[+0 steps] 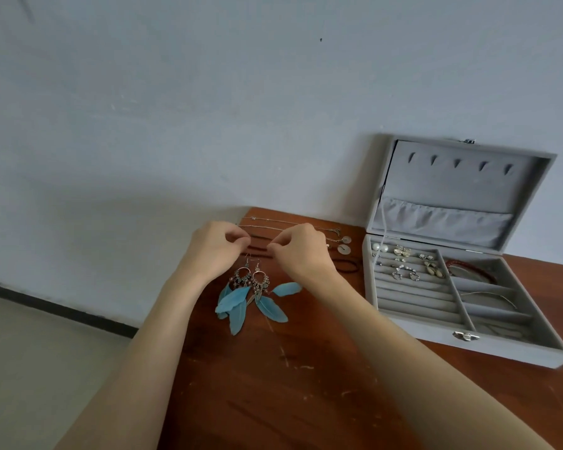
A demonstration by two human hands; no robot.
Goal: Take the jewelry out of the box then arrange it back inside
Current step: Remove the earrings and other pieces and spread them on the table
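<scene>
Both hands (pixel 257 248) pinch dark cord (pixel 260 247) between fingertips.

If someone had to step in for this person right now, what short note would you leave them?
Left hand and right hand each pinch a dark cord laid flat on the table.
Out of the box: two feather earrings, thin chain necklaces with round pendants.
The open jewelry box holds small earrings, rings, a red bracelet and a bangle.
Left: finish emptying, then arrange everything back inside.
</scene>
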